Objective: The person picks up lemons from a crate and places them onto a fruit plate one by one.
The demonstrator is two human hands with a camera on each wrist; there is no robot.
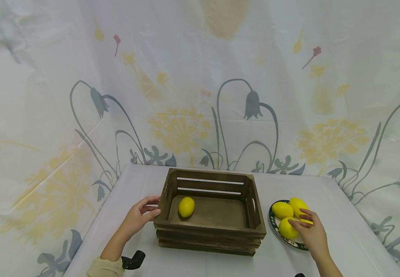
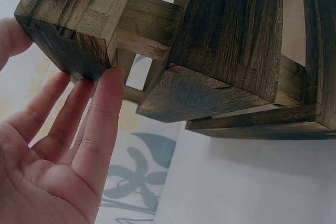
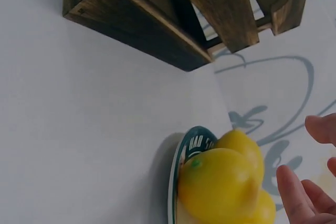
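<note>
A brown slatted wooden crate (image 1: 210, 234) stands in the middle of the table with one yellow lemon (image 1: 186, 207) inside, near its left end. My left hand (image 1: 141, 211) holds the crate's left end; the left wrist view shows thumb and fingers on either side of a slat end (image 2: 68, 45). To the right of the crate is a green-rimmed plate (image 1: 275, 227) bearing several lemons (image 3: 220, 184). Over the plate's right side hovers my right hand (image 1: 312, 234), fingers parted and nothing in its grasp. It partly hides one lemon (image 1: 305, 222).
A white cloth covers the table (image 1: 144, 238). Behind and at the sides hangs a flower-printed curtain (image 1: 200, 96). Black wrist gear (image 1: 134, 260) sits at my left sleeve (image 1: 106, 267).
</note>
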